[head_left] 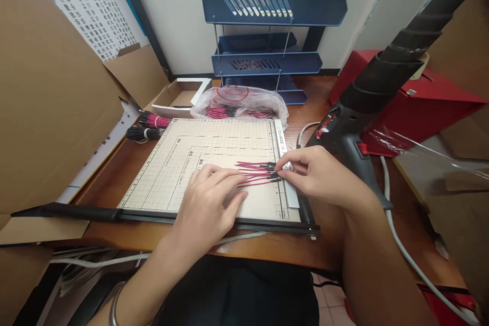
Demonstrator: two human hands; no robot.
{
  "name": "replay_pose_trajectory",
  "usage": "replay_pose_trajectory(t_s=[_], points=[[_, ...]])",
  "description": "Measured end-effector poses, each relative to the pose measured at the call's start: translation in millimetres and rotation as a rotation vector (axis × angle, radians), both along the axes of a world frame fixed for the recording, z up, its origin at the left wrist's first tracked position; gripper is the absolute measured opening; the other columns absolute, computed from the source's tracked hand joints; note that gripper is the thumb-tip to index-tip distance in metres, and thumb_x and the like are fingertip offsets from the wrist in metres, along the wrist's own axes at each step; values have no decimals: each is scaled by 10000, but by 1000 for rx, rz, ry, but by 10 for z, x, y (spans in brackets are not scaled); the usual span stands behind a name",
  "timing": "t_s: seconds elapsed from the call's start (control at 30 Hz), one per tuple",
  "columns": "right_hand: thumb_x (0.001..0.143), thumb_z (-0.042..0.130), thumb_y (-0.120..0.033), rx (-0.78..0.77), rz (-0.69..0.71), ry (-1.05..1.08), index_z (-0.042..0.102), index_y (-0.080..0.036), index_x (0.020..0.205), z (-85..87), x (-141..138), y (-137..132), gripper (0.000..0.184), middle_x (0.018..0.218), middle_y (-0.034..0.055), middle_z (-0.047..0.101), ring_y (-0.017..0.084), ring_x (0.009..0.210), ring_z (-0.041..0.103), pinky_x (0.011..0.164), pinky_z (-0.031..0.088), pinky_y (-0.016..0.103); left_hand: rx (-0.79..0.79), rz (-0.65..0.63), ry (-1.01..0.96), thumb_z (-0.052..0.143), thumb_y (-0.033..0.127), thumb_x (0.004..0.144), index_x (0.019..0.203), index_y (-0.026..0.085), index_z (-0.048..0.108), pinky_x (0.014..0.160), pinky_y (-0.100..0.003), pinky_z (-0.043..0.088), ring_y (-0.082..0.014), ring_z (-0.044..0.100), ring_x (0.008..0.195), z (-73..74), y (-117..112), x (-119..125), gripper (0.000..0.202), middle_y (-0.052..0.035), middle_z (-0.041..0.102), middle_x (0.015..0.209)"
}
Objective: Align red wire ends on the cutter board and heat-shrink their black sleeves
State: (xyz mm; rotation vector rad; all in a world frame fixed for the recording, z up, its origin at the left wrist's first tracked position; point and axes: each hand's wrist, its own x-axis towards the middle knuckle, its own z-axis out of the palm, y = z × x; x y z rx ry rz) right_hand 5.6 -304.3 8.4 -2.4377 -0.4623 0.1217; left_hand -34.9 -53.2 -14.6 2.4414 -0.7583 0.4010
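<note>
Several short red wires [255,167] with black sleeved ends lie side by side on the cream gridded board of a paper trimmer [221,137]. My left hand [210,204] rests on the board, its fingertips at the wires' left ends. A gap shows between its thumb and forefinger. At the other end of the wires, my right hand [315,175] pinches a black wire end between thumb and forefinger, beside the trimmer's metal strip [292,196].
A heat gun [344,97] stands at the right with its cable [401,249]. Behind the board lie a plastic bag [244,97] of wires, bundled wires [147,132] and a small box [183,97]. A blue tray rack [267,7] and red box [428,76] stand farther back.
</note>
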Motion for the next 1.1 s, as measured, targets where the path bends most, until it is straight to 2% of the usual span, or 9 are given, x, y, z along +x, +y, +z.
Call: replay_pose_trajectory(t_s=[0.2,0.33,0.47,0.57,0.73,0.83,0.9,1.0,1.1], points=[[831,621,-249,-27,-34,8,782,-231,845,8,18,22,163,540,-49,407,86,515,336,526,274,252,63,-1,-29,633,197,963,1100,207,750,845,-436,481,-252,551,942,-8,-220,92,180,-51,729,1039],[819,632,-254,-34,-29,7,778,-235,821,-21,34,8,148,570,-35,487,97,544,399,546,307,253,91,-29,-39,609,201,980,1091,202,761,820,-424,482,-253,537,931,-29,-318,126,188,-52,725,1020],[823,621,-262,-29,-15,6,774,-238,803,-52,55,10,156,632,-19,577,111,592,463,568,331,256,83,-54,-58,599,197,987,1025,196,772,788,-413,473,-251,535,909,-44,-319,121,178,-47,732,983],[827,626,-257,-19,-6,4,770,-232,782,-38,54,25,153,568,-33,506,98,547,406,550,296,259,44,-65,-72,602,203,988,1049,195,771,788,-408,470,-244,544,900,-25,-282,130,179,-51,730,984],[861,626,-251,37,19,12,771,-219,816,-1,32,35,156,495,-67,344,77,496,296,527,248,259,30,-1,-144,587,223,998,1095,173,768,822,-425,462,-252,558,923,66,-215,207,211,-75,733,1028],[903,621,-298,97,47,5,753,-220,859,-15,31,36,160,517,-71,349,78,506,304,506,242,254,84,-19,-149,648,264,978,1059,231,784,804,-415,433,-244,553,897,96,-191,238,161,-31,762,1046],[923,620,-324,136,72,-7,733,-223,875,-31,37,46,159,529,-74,343,81,513,308,495,242,251,99,-36,-139,658,270,977,1014,248,786,778,-408,403,-223,547,826,95,-177,238,135,2,782,975],[929,626,-274,189,123,-83,713,-212,880,-50,44,73,118,633,-54,486,78,583,415,549,328,228,85,-40,-127,652,250,983,961,236,775,750,-400,370,-199,531,743,88,-159,220,125,27,780,851],[919,637,-226,239,163,-109,714,-200,902,-59,37,99,83,860,-16,659,75,678,520,619,399,217,64,-39,-130,647,226,982,959,216,760,756,-397,368,-200,538,761,97,-148,199,116,20,774,863]])
